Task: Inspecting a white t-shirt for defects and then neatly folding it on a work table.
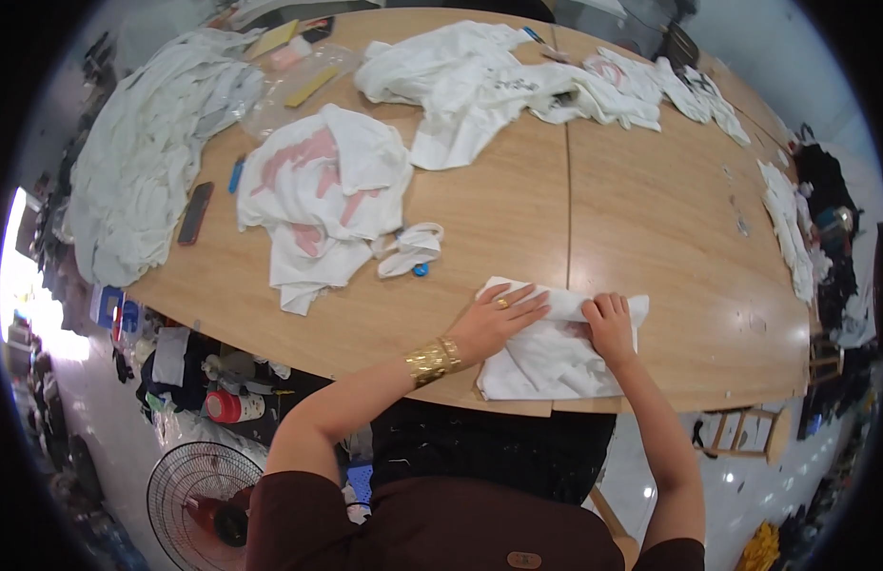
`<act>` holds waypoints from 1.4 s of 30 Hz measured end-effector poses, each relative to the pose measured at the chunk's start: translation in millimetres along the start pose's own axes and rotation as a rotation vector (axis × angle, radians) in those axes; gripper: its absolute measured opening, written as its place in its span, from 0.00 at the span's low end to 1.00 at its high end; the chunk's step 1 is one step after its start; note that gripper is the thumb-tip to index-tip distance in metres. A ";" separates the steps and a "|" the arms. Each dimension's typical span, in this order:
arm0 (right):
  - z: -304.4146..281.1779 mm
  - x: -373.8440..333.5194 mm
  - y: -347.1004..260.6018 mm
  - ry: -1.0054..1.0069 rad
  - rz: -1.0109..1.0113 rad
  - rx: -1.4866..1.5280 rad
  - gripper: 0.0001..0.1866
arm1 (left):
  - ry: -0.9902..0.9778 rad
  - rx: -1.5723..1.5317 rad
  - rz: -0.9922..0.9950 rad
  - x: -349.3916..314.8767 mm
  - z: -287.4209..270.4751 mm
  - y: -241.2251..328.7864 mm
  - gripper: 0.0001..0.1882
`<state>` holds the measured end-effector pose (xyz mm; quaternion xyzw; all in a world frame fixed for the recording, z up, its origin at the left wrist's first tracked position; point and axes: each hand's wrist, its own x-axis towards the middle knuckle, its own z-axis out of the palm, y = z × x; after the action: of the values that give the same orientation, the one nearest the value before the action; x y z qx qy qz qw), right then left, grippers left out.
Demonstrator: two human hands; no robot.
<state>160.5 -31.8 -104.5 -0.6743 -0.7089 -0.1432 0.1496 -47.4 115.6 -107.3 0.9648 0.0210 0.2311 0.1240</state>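
Note:
A white cloth garment [541, 371] lies folded into a rough rectangle at the table's near edge, its far side turned over in a flat band. My left hand [499, 319], with a ring and a wide gold bracelet [433, 362] on the wrist, rests on the left end of that band, fingers stretched out. Curled over the band's right part, my right hand [608, 328] pinches the fabric. A faint pinkish patch shows on the cloth near the right fingers. The garment's underside is hidden.
A white garment with pink print [313, 181] lies left, beside a white strip of cloth [413, 249]. Heaped white fabric [156, 143], a phone [195, 213] and more white garments [461, 81] cover the table [499, 219] farther out. Below left stands a fan [208, 504].

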 end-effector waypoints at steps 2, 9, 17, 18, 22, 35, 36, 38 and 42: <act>0.3 0.5 -2.5 0.035 0.016 0.004 0.07 | -0.140 -0.240 -0.151 -5.8 -11.9 0.8 0.22; 5.0 3.8 -7.6 0.021 -0.015 -0.025 0.13 | -0.367 -0.483 -0.343 61.8 1.5 -37.0 0.21; -56.8 14.1 4.2 -0.470 0.316 0.581 0.21 | -0.514 -0.350 -0.297 52.6 9.0 12.2 0.26; -58.3 19.5 4.3 -0.423 0.386 0.665 0.23 | -0.484 -0.306 -0.320 50.0 7.0 18.3 0.27; -37.2 6.6 13.9 -0.605 0.191 0.404 0.26 | -0.372 -0.191 -0.238 56.4 18.2 38.3 0.28; -34.9 -31.4 -56.1 -0.040 0.265 0.184 0.27 | -0.093 -0.021 -0.056 28.3 28.0 46.8 0.25; -33.1 -34.4 -46.6 -0.035 0.266 0.179 0.27 | 0.001 0.012 -0.024 25.2 29.2 52.2 0.23; -28.4 -45.9 -21.3 -0.149 0.393 0.658 0.26 | -0.005 0.063 0.024 22.8 27.0 58.4 0.22; -44.5 -14.3 -9.8 -0.416 0.343 0.517 0.30 | -0.028 0.079 0.094 11.2 20.0 64.2 0.21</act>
<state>152.3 -63.4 -69.6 -0.7378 -0.6137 0.2076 0.1895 -29.5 49.9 -103.6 0.9720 -0.0171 0.2222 0.0752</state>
